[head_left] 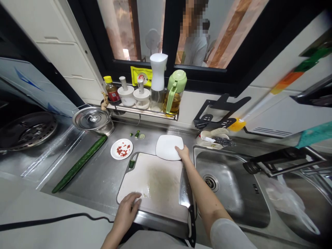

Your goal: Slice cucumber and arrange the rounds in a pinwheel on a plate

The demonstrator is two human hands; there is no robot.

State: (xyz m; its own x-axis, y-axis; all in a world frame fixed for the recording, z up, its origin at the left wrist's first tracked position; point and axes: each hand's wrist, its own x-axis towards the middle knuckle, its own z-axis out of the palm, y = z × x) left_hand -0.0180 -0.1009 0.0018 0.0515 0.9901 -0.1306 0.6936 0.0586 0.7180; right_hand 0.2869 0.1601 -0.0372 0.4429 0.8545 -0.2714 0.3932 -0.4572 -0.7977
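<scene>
My right hand [183, 153] grips the right edge of a white squarish plate [168, 147] just beyond the cutting board. My left hand [127, 208] rests at the near left edge of the white cutting board [163, 183], thumb and fingers apart, with small pale bits by the fingertips. A wet greenish stain marks the board's middle. Along its right side lies a kitchen knife [185, 193], black handle towards me. One cucumber piece [132, 163] sits at the board's handle slot. To the left, a small round plate [121, 149] carries chopped red pieces.
A long cucumber [80, 163] lies left, near a lidded steel pot [93, 119]. Several cucumber scraps [137, 135] lie behind the round plate. A rack [145, 111] with seasoning jars and an oil bottle [175, 92] hangs behind. The sink [230, 183] is right, its faucet [280, 162] reaching over it.
</scene>
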